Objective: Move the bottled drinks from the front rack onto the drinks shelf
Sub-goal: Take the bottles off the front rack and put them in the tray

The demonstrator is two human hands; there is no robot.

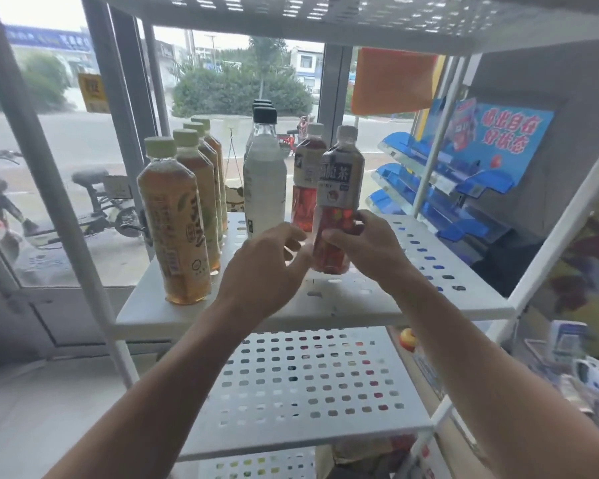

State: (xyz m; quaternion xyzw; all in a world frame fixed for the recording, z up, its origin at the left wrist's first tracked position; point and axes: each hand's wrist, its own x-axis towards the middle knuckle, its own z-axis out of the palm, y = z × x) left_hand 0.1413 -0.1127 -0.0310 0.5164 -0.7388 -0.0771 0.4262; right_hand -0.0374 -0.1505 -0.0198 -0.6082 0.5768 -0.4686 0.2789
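Both hands meet at the red tea bottle (338,205) on the perforated white shelf (440,274): the right hand (367,243) wraps its lower body, thumb across the front and fingers curled round the far side, while the left hand (267,267) sits just beside it with fingers loosely spread, fingertips near or brushing the bottle's left flank; whether they truly touch I cannot tell. That low grip probably serves to steady the base as the bottle settles upright, with the label turned toward the aisle. It stands directly in front of a second red tea bottle (306,181), apparently starting a file like the neighbouring rows: a line of amber green-tea bottles (179,226) at the left edge and white, black-capped bottles (264,181) in the middle. Files running front to back keep each kind together.
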